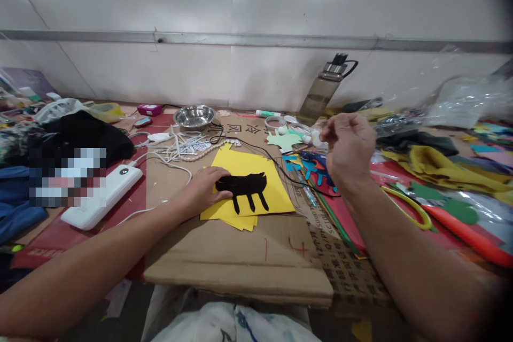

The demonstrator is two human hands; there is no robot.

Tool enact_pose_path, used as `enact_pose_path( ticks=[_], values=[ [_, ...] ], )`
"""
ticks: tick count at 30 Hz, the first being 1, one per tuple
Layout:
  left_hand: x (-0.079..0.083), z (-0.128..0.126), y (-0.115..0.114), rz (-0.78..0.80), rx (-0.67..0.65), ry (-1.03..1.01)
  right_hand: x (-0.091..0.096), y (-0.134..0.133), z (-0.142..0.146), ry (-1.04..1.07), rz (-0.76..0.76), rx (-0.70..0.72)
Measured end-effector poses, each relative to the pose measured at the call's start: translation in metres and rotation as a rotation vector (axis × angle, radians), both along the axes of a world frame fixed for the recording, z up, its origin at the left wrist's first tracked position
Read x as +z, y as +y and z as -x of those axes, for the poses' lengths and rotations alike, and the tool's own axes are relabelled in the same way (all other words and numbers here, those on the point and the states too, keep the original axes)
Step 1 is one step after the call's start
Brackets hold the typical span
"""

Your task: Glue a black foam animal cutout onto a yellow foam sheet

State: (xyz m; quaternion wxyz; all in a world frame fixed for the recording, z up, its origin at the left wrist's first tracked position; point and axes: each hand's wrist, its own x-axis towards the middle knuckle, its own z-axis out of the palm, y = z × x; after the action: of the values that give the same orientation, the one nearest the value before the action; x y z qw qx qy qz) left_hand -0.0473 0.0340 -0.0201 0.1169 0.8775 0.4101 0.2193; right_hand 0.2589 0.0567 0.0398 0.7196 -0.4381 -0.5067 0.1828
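A black animal-like cutout [242, 184] with several legs lies on yellow paper sheets [276, 197], which are stacked unevenly on cardboard. My left hand [210, 187] rests at the left end of the cutout, thumb and fingers apart, pressing on it and the paper. Raised over the right side of the table, my right hand [350, 144] is closed with the fingertips pinched together. Whatever may be between them is too small to make out. Behind it, a pale green paper cutout [284, 140] and tape rolls lie on the table.
A steel bowl [195, 116] and a tilted water bottle [323, 91] stand by the wall. At left lies a white power bank [102, 197] with its cable. A glue gun [315, 159], coloured sheets, yellow felt [428, 171] and a red-orange tube [465, 232] crowd the right.
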Motion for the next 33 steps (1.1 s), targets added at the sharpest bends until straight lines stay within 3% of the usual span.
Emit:
enact_pose_path(
  ticks=[2,6,10,14,21,29,33],
  values=[
    [-0.001,0.0,0.001,-0.006,-0.002,-0.017,-0.002,-0.006,0.002,-0.004,-0.008,0.029],
    [-0.003,0.0,0.003,-0.001,0.003,-0.009,-0.024,-0.018,0.033,-0.466,0.247,0.177],
    [-0.002,0.001,0.004,-0.008,0.042,0.009,-0.051,-0.019,0.06,-0.855,0.286,0.345],
    [0.001,0.005,0.005,-0.025,0.153,0.06,-0.065,-0.019,0.065,-1.12,0.264,0.396],
    [0.007,0.011,0.009,0.009,0.358,0.174,-0.068,-0.017,0.065,-1.164,0.292,0.366],
    [0.023,0.003,0.013,0.201,0.412,0.167,-0.071,-0.011,0.065,-1.143,0.317,0.39],
    [0.031,0.001,0.015,0.217,0.418,0.176,-0.069,-0.012,0.067,-1.111,0.392,0.391]
  ],
)
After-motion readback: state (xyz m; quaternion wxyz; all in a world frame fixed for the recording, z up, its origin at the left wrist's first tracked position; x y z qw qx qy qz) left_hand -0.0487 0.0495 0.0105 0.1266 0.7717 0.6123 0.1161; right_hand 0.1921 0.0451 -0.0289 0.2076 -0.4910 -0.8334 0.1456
